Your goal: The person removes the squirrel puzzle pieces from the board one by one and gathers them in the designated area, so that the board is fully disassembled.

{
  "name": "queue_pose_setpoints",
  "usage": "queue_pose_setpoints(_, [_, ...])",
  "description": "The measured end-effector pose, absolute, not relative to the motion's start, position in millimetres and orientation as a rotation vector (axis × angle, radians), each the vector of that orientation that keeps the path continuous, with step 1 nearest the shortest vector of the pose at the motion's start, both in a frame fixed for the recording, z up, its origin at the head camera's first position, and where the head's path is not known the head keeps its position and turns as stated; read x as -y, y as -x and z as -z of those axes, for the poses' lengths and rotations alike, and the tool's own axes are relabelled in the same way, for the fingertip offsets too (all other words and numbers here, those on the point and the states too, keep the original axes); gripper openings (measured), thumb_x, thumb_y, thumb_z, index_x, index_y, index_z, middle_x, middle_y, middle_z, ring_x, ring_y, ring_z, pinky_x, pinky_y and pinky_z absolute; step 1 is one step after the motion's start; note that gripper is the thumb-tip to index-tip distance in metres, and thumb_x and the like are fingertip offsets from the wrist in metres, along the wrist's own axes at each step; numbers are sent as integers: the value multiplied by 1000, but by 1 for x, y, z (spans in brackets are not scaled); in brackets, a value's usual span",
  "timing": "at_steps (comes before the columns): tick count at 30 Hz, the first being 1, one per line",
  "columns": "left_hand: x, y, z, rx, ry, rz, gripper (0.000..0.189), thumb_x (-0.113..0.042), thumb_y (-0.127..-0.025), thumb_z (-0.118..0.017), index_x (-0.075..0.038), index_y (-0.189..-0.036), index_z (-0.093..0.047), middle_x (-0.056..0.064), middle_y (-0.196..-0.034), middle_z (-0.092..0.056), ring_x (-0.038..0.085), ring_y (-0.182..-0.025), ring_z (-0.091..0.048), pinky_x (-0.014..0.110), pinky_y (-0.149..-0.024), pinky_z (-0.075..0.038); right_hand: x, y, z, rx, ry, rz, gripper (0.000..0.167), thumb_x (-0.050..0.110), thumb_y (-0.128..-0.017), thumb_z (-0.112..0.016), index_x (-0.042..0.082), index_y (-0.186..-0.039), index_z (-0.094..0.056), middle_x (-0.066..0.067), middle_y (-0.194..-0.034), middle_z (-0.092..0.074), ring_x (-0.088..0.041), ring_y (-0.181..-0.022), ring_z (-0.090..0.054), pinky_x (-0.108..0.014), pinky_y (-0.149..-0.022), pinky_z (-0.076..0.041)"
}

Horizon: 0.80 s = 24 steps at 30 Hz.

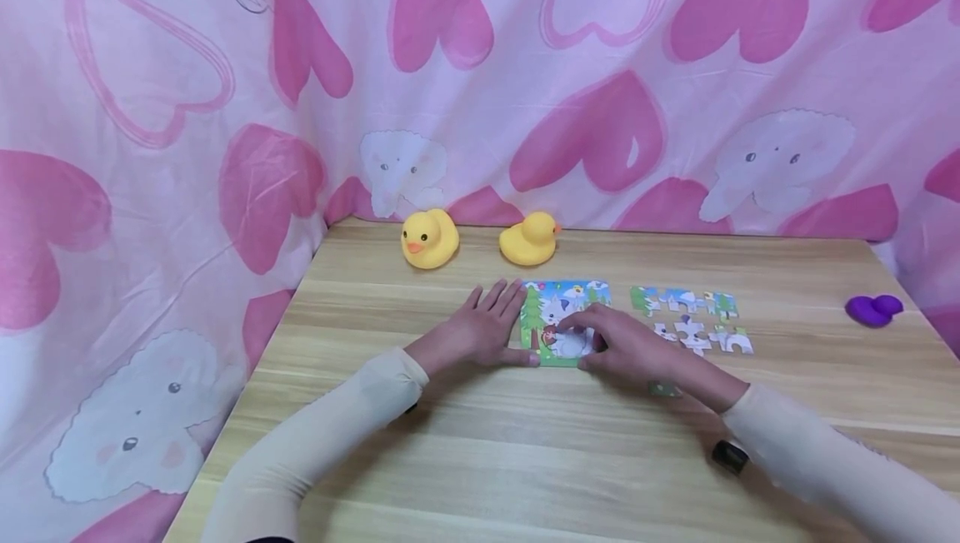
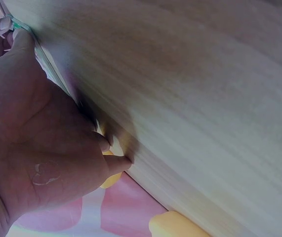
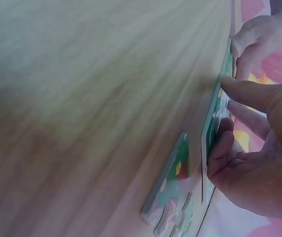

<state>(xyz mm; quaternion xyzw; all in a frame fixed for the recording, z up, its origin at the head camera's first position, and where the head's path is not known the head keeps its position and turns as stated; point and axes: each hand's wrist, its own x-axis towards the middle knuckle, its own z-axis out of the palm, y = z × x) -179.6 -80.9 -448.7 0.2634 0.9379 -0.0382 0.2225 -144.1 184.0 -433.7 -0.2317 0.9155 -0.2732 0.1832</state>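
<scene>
Head cam looks down at table (image 1: 525,460) (wrist cams skim it close).
</scene>
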Motion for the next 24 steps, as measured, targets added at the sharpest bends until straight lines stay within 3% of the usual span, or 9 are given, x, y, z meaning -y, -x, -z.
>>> queue_pose_setpoints(10, [82, 170, 432, -2621, -773, 73, 117, -86, -93, -45, -14, -171, 4, 5, -181, 9, 31, -168, 5, 57, -136, -5, -183, 155, 432, -2554, 670, 790, 57, 16, -85, -89, 37, -134, -68, -4, -124, -60, -18, -89, -57, -30, -73, -53])
queue_pose_setpoints(20, [82, 170, 431, -2623, -773, 87, 117, -87, -93, -44, -14, -171, 4, 5, -181, 9, 29, -169, 4, 56, -137, -6, -180, 159, 427, -2518, 687, 817, 51, 13, -84, -89, 30, -130, -73, -5, -124, -64, -17, -89, -58, -28, -73, -55])
queue_pose_setpoints(24, [81, 173, 437, -2618, -757, 100, 118, -88, -92, -44, -16, -171, 5, 3, -181, 11, 29, -169, 6, 56, -137, -5, -180, 159, 426, -2551, 705, 793, 51, 15, -83, -91, 28, -129, -74, -1, -114, -67, -18, -88, -58, -27, -73, -54])
